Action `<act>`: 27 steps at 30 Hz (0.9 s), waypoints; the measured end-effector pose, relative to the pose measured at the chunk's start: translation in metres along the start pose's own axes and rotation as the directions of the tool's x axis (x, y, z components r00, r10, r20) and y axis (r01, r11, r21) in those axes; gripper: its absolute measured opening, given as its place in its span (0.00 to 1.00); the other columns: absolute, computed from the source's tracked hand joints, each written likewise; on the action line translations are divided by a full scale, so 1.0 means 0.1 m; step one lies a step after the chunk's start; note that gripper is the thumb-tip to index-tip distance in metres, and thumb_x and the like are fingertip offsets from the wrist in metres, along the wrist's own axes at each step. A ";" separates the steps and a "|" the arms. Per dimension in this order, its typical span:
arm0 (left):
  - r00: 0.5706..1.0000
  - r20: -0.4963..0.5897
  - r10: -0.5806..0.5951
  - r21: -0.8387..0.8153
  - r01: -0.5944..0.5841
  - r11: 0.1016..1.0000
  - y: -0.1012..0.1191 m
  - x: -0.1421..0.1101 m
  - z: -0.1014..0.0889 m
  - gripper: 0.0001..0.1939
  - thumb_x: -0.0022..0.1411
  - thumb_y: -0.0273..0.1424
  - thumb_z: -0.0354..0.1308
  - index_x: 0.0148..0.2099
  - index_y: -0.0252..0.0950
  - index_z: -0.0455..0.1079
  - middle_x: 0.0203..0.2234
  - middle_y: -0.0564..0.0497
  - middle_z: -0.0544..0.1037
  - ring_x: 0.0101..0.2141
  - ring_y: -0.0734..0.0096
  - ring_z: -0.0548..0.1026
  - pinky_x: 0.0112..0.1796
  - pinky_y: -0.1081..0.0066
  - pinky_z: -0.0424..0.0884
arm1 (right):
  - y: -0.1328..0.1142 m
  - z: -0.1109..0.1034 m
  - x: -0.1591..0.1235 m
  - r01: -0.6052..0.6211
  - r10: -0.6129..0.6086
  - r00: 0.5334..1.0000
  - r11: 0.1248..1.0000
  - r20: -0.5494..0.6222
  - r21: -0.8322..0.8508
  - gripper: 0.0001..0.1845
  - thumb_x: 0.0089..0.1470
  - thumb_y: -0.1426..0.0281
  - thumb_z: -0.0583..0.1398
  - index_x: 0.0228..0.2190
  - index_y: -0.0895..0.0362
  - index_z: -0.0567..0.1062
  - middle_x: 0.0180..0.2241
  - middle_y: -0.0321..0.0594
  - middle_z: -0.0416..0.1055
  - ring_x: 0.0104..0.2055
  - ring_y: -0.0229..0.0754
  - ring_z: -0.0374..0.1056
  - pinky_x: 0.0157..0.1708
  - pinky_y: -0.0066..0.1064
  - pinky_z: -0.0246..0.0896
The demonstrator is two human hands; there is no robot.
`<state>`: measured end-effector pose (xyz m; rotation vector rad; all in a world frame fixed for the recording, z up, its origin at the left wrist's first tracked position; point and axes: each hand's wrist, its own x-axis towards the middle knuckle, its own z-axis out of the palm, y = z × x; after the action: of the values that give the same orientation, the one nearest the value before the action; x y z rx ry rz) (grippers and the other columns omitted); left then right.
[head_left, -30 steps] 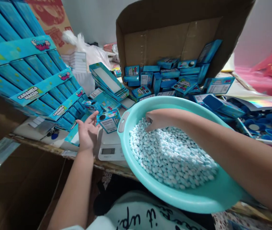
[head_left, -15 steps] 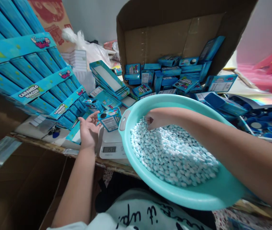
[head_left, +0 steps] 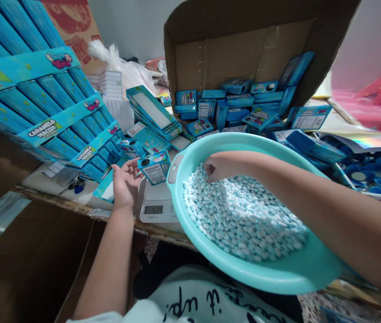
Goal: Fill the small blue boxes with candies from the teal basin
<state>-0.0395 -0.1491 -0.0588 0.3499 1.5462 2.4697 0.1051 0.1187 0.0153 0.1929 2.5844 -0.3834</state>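
Observation:
My left hand (head_left: 125, 183) is open, palm up, beside a small blue candy box (head_left: 154, 168); its fingertips are close to the box's left side, and I cannot tell whether they touch. The box stands upright on a white digital scale (head_left: 157, 211) that reads 153.9. To the right is a turquoise basin (head_left: 244, 278), its rim overhanging the scale. Pale blue and white candies (head_left: 244, 224) fill much of it. My right hand (head_left: 217, 167) reaches into the basin at the far left of the candies, fingers curled down into them. What the fingers hold is hidden.
A display of blue boxes (head_left: 47, 94) rises at the left. Behind the basin, a cardboard carton (head_left: 234, 56) holds several blue boxes. Blue trays (head_left: 153, 110) are stacked behind the scale. Blue caps (head_left: 372, 172) fill a container at right. The table edge (head_left: 66, 204) runs in front.

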 end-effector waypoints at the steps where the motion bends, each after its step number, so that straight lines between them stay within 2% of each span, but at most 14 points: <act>1: 1.000 0.003 -0.002 -0.003 0.002 1.000 0.00 0.00 0.00 0.36 0.59 0.65 0.54 0.38 0.35 0.77 0.32 0.47 0.75 0.34 0.65 0.75 0.39 0.65 0.77 | 0.00 0.00 0.00 -0.001 0.001 1.000 1.000 0.001 0.001 0.11 0.51 0.61 0.66 0.37 0.52 0.78 0.36 0.35 0.77 0.35 0.41 0.68 0.29 0.29 0.53; 7: 1.000 0.014 0.015 0.004 -0.015 1.000 -0.02 -0.02 -0.01 0.34 0.58 0.64 0.56 0.38 0.36 0.76 0.32 0.47 0.76 0.34 0.64 0.76 0.38 0.66 0.77 | -0.01 0.01 -0.04 0.006 -0.005 0.999 1.000 -0.036 0.013 0.09 0.51 0.65 0.66 0.36 0.53 0.79 0.34 0.36 0.78 0.32 0.41 0.68 0.27 0.29 0.53; 13: 1.000 0.001 0.001 0.017 -0.001 1.000 -0.01 -0.02 0.00 0.34 0.59 0.65 0.54 0.38 0.37 0.75 0.31 0.48 0.75 0.35 0.63 0.77 0.40 0.63 0.76 | 0.00 0.02 -0.04 0.027 -0.025 0.998 0.999 -0.059 0.025 0.07 0.49 0.69 0.66 0.34 0.53 0.80 0.33 0.36 0.79 0.31 0.40 0.68 0.27 0.28 0.54; 19: 1.000 0.011 0.007 -0.002 -0.007 1.000 0.00 -0.03 0.01 0.33 0.56 0.64 0.58 0.38 0.36 0.75 0.32 0.48 0.76 0.32 0.68 0.75 0.34 0.69 0.74 | 0.01 0.03 -0.05 0.028 -0.026 0.998 0.999 -0.060 0.031 0.11 0.47 0.74 0.65 0.35 0.53 0.82 0.32 0.36 0.79 0.29 0.40 0.68 0.25 0.28 0.54; 27: 0.999 -0.026 -0.031 -0.003 0.031 1.000 0.03 -0.03 0.02 0.33 0.61 0.63 0.54 0.37 0.36 0.74 0.32 0.47 0.77 0.33 0.67 0.76 0.34 0.70 0.74 | -0.03 0.01 -0.07 0.012 -0.009 0.997 0.999 -0.079 0.036 0.11 0.43 0.76 0.64 0.31 0.53 0.82 0.29 0.36 0.78 0.25 0.39 0.66 0.23 0.28 0.53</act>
<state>-0.0363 -0.1496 -0.0561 0.2915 1.5468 2.4618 0.1116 0.1152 0.0186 0.2113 2.6587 -0.4357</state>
